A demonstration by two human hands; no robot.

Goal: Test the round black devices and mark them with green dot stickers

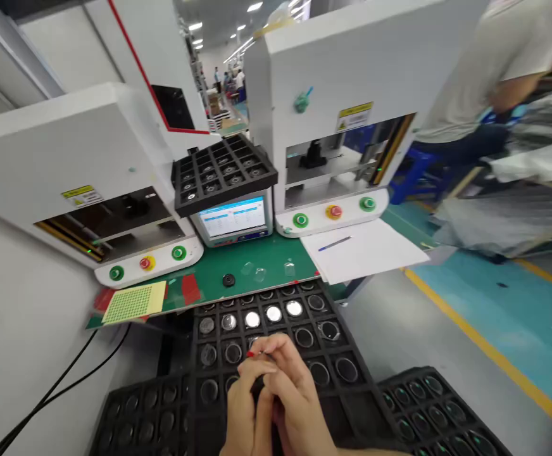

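My left hand (245, 408) and my right hand (299, 399) meet low in the middle of the view, fingers bent and pressed together. Between them sits something small and dark, mostly covered by the fingers, so its kind cannot be told. A bit of red (250, 354) shows at the fingertips. Beneath and beyond the hands lies a black compartment tray (361, 408). Round, watch-like discs rest in many of its pockets, among them a bright reflecting disc (273, 313) and a dark ringed one (347, 369). Some pockets near my right forearm hold no disc.
Two white press machines (342, 63) (62, 152) with green and red buttons flank a small screen (233, 218). A black tray (226, 168) tops the screen. The green bench carries a black round part (228, 280), a yellow dotted sheet (134, 303), papers and a pen (335, 244). A person (475, 82) sits right.
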